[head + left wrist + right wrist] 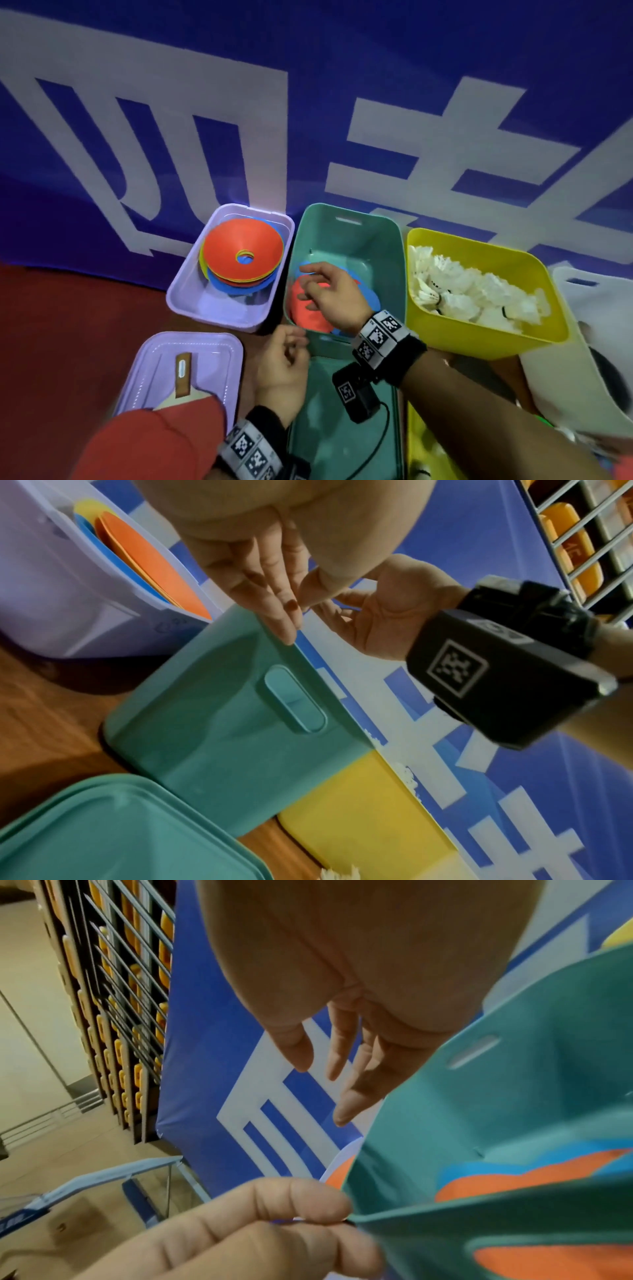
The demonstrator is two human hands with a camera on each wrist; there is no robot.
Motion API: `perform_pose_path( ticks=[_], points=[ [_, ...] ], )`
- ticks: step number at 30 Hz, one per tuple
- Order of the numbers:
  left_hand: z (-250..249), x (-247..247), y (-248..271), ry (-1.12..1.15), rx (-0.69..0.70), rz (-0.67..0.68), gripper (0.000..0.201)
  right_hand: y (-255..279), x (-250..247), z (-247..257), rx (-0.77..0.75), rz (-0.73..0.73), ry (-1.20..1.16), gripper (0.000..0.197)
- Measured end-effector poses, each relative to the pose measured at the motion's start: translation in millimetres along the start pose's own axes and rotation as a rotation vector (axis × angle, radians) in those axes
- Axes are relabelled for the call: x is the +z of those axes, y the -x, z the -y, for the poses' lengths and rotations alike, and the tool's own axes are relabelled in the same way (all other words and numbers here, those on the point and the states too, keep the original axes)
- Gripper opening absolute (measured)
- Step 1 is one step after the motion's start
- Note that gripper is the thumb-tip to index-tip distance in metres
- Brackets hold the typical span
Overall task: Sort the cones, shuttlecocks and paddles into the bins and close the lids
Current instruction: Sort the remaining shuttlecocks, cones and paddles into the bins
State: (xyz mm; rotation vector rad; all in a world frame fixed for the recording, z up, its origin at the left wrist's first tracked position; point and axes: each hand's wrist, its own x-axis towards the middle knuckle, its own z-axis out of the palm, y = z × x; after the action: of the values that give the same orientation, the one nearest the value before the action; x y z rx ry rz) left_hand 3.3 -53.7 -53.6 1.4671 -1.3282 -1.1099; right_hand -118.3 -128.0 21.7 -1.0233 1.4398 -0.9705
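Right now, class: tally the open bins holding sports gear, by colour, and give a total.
Purple bin: 1
Green bin: 1
Yellow bin: 1
Total: 3
The white container at the right edge is cut off, so it is not counted.

The right hand [330, 291] reaches far and leftward, palm down, fingers [310, 270] loosely spread and empty. Nearer and to its left, the left hand [284, 359] hovers with fingers [294, 337] lightly curled, holding nothing.
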Motion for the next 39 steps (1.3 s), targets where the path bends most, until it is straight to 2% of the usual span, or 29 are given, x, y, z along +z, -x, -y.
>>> perform_pose_path(
  ticks=[4,10,14,18,23,26,28,31,35,37,39],
  points=[
    [-1,20,19,0.036,0.066,0.078,0.016,43,-50,-14,-0.047,-0.073,-0.014,0.018],
    [2,64,51,-0.105,0.174,0.262,0.017,116,-130,-67,-0.035,-0.262,0.017,0.016],
    [12,97,76,-0.246,0.138,0.477,0.022,164,-171,-110,0.031,-0.394,0.112,0.004],
    [24,124,101,-0.373,0.111,0.664,0.021,208,-203,-152,0.048,-0.451,0.263,0.006],
    [25,153,128,-0.456,0.056,0.776,0.014,251,-243,-184,0.105,-0.524,0.429,0.011],
    [24,171,137,-0.526,0.050,0.835,0.017,266,-267,-203,0.151,-0.568,0.538,0.020],
    [24,183,142,-0.587,0.065,0.855,0.024,272,-282,-215,0.212,-0.559,0.625,0.031],
    [30,193,150,-0.794,0.076,0.855,0.039,274,-301,-228,0.283,-0.498,0.808,0.054],
    [45,194,165,-1.045,-0.001,0.916,0.062,257,-313,-234,0.251,-0.366,0.945,0.078],
    [51,194,173,-1.096,-0.054,0.887,0.065,242,-317,-235,0.223,-0.272,1.053,0.079],
    [54,193,180,-1.079,-0.086,0.836,0.062,231,-319,-235,0.218,-0.193,1.127,0.069]
  ],
)
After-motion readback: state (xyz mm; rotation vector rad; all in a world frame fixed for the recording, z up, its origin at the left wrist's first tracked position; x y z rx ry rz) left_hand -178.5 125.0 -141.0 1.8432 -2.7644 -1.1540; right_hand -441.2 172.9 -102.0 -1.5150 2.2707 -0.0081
